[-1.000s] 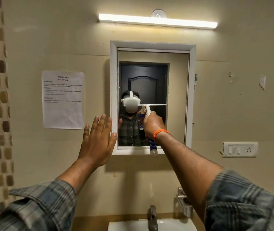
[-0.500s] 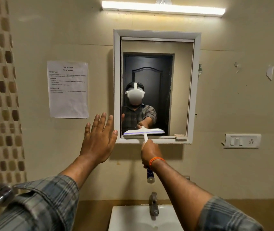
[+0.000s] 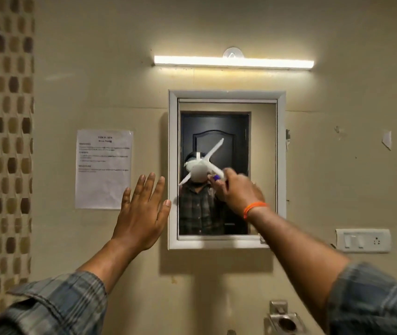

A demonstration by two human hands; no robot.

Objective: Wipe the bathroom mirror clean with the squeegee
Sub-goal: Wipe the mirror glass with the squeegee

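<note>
Two bare hands reach toward the white-framed rectangular wall mirror (image 3: pixel 280 165). Our right hand (image 3: pixel 238 192) has its grip closed around the white plastic squeegee (image 3: pixel 210 157) (blade tilted diagonally, blurred) at mid-glass. Our left hand (image 3: pixel 143 211) is held flat, fingers spread, just beside the frame's left edge, holding nothing.

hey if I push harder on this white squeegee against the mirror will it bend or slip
The white plastic squeegee looks thin, so its long blade may flex. It seems light, held by the right hand alone. On the smooth mirror it would probably slide easily.
</note>
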